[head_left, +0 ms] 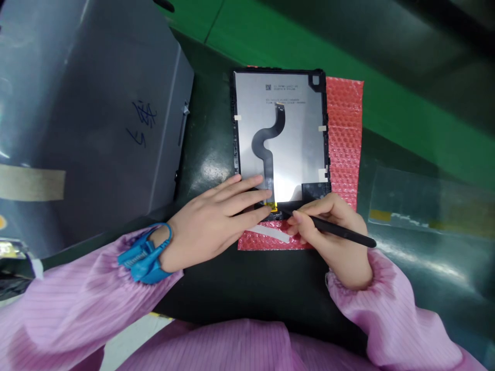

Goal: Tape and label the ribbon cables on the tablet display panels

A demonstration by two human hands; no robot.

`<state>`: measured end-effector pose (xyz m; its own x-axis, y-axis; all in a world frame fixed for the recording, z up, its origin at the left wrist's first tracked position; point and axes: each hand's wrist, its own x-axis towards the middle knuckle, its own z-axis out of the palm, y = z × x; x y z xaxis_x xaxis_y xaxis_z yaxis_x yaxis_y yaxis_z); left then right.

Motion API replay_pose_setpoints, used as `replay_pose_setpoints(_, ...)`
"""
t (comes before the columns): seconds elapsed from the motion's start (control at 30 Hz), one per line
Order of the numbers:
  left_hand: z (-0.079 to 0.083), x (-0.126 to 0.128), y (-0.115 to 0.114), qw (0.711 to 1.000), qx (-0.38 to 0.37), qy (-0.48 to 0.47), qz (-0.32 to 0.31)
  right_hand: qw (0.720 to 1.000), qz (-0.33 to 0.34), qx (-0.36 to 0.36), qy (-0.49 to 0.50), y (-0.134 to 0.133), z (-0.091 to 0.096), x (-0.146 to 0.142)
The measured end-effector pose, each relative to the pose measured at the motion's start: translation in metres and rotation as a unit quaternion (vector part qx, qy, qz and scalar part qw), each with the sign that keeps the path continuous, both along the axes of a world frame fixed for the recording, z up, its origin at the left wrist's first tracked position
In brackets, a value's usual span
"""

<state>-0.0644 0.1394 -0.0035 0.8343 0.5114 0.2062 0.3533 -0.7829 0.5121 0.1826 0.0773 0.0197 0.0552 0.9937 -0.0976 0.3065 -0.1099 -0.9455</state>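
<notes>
silver-backed panel [290, 149] | black frame [326, 103] | dark, wavy ribbon cable [259, 144]

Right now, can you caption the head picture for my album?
Left hand on a silver panel, right hand holding a black tool.

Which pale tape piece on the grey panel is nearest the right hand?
The lower piece on the right edge, above the right hand; the others sit farther up the panel.

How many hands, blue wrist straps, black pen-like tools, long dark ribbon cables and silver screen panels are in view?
Hands, left and right: 2
Blue wrist strap: 1
Black pen-like tool: 1
Dark ribbon cable: 1
Silver screen panel: 1
Total: 6
</notes>
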Motion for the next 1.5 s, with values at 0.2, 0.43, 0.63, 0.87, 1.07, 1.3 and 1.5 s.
replay_pose_setpoints(0.2, 0.003, 0.004, -0.005, 0.999, -0.030, -0.032, 0.021, 0.993, -0.034, 0.089, 0.064, -0.004, 0.002, 0.011)
replay_pose_setpoints(0.43, 0.013, 0.022, -0.030, 0.945, -0.226, -0.233, -0.049, 0.966, 0.165, 0.183, 0.073, -0.004, 0.020, 0.008)
replay_pose_setpoints(0.63, 0.001, 0.024, -0.033, 0.944, -0.236, -0.219, -0.067, 0.983, 0.130, 0.118, 0.056, -0.002, 0.052, -0.007)
replay_pose_setpoints(0.87, 0.009, 0.007, -0.006, 0.976, -0.062, -0.204, 0.045, 0.992, 0.106, 0.048, -0.052, 0.074, 0.058, -0.002)
replay_pose_setpoints(1.07, 0.006, 0.000, 0.010, 0.979, 0.020, -0.127, 0.160, 0.982, 0.175, 0.035, -0.066, 0.126, 0.016, -0.021)
replay_pose_setpoints(1.3, -0.004, 0.004, 0.008, 0.981, 0.039, -0.035, 0.189, 0.979, 0.177, 0.041, -0.087, 0.140, 0.013, -0.026)
replay_pose_setpoints(1.5, -0.004, 0.006, 0.007, 0.982, 0.032, 0.004, 0.186, 0.980, 0.164, 0.057, -0.094, 0.144, 0.008, -0.027)
